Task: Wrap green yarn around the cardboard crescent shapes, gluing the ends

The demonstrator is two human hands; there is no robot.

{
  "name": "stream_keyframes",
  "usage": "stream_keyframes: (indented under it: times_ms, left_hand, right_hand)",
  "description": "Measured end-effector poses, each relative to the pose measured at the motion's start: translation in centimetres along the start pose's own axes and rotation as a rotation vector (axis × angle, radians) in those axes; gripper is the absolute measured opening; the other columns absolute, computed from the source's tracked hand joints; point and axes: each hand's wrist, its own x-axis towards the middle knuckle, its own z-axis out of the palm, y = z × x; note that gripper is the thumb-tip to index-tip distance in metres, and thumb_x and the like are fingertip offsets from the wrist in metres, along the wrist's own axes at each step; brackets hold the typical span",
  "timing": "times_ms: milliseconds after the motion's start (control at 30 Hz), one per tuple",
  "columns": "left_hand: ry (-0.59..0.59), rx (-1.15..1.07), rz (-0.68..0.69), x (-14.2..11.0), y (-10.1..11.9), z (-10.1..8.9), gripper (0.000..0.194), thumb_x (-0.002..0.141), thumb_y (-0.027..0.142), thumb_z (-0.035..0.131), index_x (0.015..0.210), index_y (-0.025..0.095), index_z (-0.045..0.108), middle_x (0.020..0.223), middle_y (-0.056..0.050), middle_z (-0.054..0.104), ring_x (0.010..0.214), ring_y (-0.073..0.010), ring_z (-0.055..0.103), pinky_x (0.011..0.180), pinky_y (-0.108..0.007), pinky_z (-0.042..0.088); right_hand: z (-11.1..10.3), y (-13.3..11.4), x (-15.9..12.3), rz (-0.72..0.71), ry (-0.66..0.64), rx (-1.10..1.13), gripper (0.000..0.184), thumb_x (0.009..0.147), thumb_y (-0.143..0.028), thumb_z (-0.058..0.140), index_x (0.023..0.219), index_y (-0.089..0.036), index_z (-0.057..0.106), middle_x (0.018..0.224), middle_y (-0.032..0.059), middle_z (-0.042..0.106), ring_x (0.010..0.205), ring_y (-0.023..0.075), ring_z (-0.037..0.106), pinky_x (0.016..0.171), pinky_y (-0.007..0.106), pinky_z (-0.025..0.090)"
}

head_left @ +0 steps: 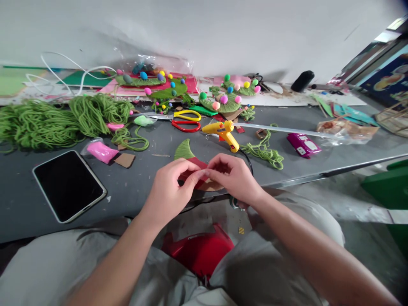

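Gripping the cutout [198, 162] near the centre of the frame, pinching its red part between closed fingertips of left hand [174, 183] and right hand [235, 175], probably handling something light, rather stiff under soft green wrapping, so better holding it by the edges.

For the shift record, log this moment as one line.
left hand: on green-and-red piece | right hand: on same piece, hands close together | yellow glue gun: on table, unheld

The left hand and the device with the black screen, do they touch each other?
Apart: the head view shows grey table between the left hand and the device.
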Motion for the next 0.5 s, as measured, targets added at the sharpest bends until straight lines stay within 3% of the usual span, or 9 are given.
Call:
stream_keyframes:
  times_ms: [167, 500]
  left_hand:
    - [-0.027, 0.098, 0.111, 0.0, -0.3, -0.1, 0.013, 0.095, 0.02, 0.058, 0.082, 0.019, 0.06, 0.082, 0.0, 0.06, 0.075, -0.0147, 0.053, 0.068, -0.027, 0.042]
    - [-0.139, -0.198, 0.114, -0.8, 0.3, 0.2, 0.017, 0.102, 0.024, 0.05, 0.086, 0.02, 0.05, 0.084, 0.001, 0.05, 0.076, -0.0124, 0.046, 0.07, -0.029, 0.039]
  right_hand:
    - [0.0, -0.2, 0.0, 0.004, -0.033, 0.015, 0.026, 0.083, -0.043, 0.076, 0.083, -0.017, 0.069, 0.071, -0.0007, 0.065, 0.06, 0.0086, 0.051, 0.053, 0.021, 0.04]
    - [-1.3, 0.1, 0.7, 0.1, -0.278, 0.33, 0.033, 0.074, -0.039, 0.085, 0.091, -0.016, 0.07, 0.078, 0.0007, 0.068, 0.065, 0.0095, 0.059, 0.057, 0.022, 0.047]
